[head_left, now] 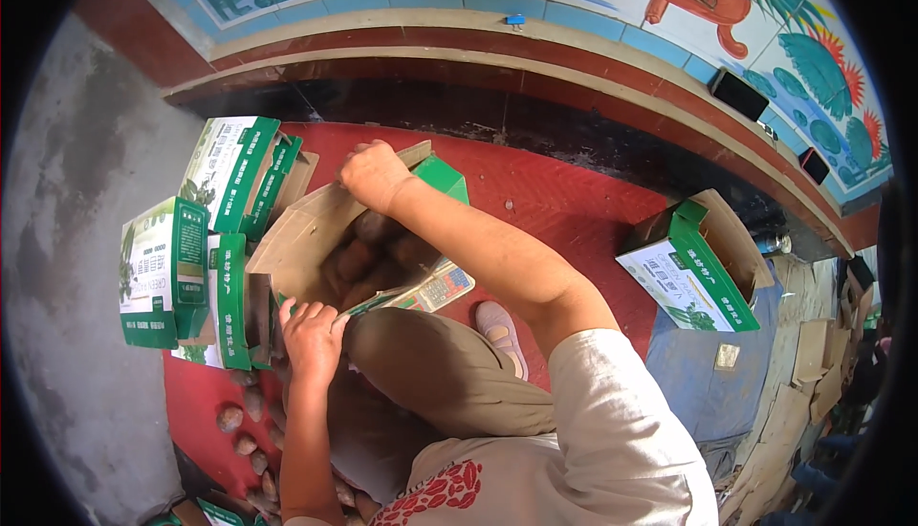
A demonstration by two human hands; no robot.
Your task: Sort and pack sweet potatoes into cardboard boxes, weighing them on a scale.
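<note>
In front of me stands an open green-and-white cardboard box [296,230] with its flaps raised. Brown, rounded root vegetables, like potatoes [359,263], lie inside it, partly in shadow. My right hand [376,176] is closed at the upper edge of the far side, its fingertips hidden behind the board. At the near left corner, my left hand [313,337] is closed over the box's edge, thumb up. More of the same roots [251,402] lie loose on the red mat by my left forearm.
Several green-and-white boxes [163,273] stand together at the left. Another open box [688,263] stands at the right, on a blue cloth [703,383]. A ledge along the painted tile wall bears a dark phone-like slab [738,96]. Flattened cardboard [770,430] lies at the far right.
</note>
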